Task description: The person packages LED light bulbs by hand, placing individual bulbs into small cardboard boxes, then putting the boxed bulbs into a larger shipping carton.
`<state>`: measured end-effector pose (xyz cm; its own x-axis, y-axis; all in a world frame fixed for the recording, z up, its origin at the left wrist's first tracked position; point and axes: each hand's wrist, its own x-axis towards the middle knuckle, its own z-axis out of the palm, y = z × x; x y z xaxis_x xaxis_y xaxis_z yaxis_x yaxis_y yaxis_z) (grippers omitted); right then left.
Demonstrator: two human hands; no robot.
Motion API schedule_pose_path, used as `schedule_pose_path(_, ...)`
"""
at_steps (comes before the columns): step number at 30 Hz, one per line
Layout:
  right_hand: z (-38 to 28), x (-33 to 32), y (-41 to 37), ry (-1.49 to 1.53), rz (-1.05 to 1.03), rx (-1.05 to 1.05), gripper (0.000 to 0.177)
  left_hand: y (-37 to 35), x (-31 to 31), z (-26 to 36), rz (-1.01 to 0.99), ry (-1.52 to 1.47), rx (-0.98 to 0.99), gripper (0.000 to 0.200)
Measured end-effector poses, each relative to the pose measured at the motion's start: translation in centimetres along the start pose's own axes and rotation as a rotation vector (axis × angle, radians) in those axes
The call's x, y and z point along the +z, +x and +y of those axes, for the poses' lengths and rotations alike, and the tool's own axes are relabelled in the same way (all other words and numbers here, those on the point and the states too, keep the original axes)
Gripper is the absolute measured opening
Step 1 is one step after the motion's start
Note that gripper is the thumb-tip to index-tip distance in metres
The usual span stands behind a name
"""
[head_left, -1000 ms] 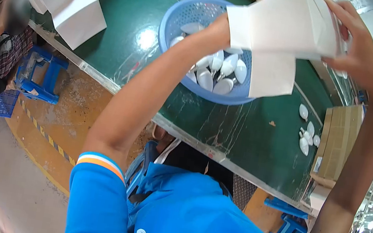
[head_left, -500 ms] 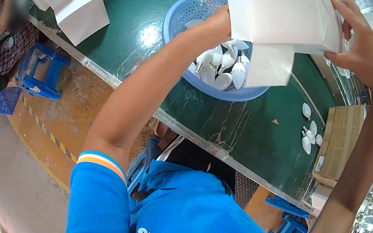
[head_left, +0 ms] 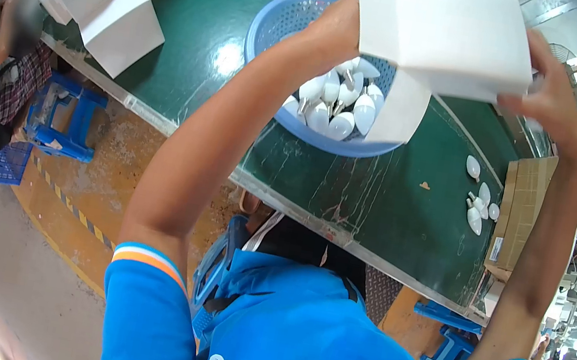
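A white cardboard box [head_left: 465, 38] with its flaps folded out is held up over the bulb basket. My left hand [head_left: 340, 24] is at the box's left end, its fingers hidden behind a flap. At the other end, the thumb and fingers of my right hand [head_left: 552, 98] close around the box's edge. Below, a blue perforated basket [head_left: 271, 32] holds several white bulbs [head_left: 341, 124] with metal bases. One lower flap hangs down over the basket's right side.
Several loose bulbs [head_left: 477, 204] lie on the green table [head_left: 377, 195] near a brown carton [head_left: 523, 212]. Other white boxes [head_left: 120, 22] stand at the left, beside another person [head_left: 12, 73]. Blue stools [head_left: 66, 116] stand below the table's edge.
The box has tilted, and its hanging flap has swung left over the basket. My right hand has shifted slightly down, and the basket appears slightly further left.
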<state>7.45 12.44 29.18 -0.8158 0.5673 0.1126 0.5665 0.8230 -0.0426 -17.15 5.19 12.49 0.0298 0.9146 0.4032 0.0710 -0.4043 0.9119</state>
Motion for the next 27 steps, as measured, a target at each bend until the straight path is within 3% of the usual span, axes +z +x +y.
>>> schedule_pose_path(2,0.7,1.2,-2.4,0.393,0.091,0.074,0.075,1.1,-0.1,1.2,-0.022,0.042,0.055,0.027)
schedule_pose_path(3,1.9,1.8,-3.5,0.491,0.099,0.119,0.073,1.6,0.5,1.3,0.052,0.113,-0.066,0.030)
schedule_pose_path(4,3.2,2.6,-4.7,0.586,0.107,0.163,0.071,1.8,1.4,1.1,0.123,0.236,0.088,0.031)
schedule_pose_path(6,4.5,5.2,-7.2,0.729,0.211,0.302,0.071,1.1,2.2,5.0,0.073,0.140,-0.039,0.030)
schedule_pose_path(8,5.8,8.6,-9.7,1.125,0.283,0.460,0.070,1.1,3.0,7.6,-0.031,0.051,-0.092,0.025)
schedule_pose_path(10,9.3,13.1,-12.4,1.308,0.359,0.459,0.068,0.9,4.1,8.4,-0.127,-0.032,-0.158,0.020)
schedule_pose_path(18,8.4,18.0,-16.8,1.595,0.451,0.477,0.066,0.9,8.1,9.8,-0.319,0.075,0.041,0.015)
schedule_pose_path(21,7.3,19.5,-17.0,1.736,0.458,0.455,0.065,0.7,8.8,8.9,-0.298,0.086,-0.030,0.020)
schedule_pose_path(22,7.0,19.9,-17.0,1.783,0.456,0.445,0.064,0.3,9.1,8.4,-0.247,0.247,0.093,0.025)
schedule_pose_path(23,6.6,18.3,-17.5,1.880,0.379,0.577,0.063,0.0,9.3,8.0,-0.192,0.405,0.218,0.031)
schedule_pose_path(27,8.4,20.0,-18.1,1.777,0.387,0.485,0.065,-0.6,10.3,7.0,-0.131,0.486,0.260,0.037)
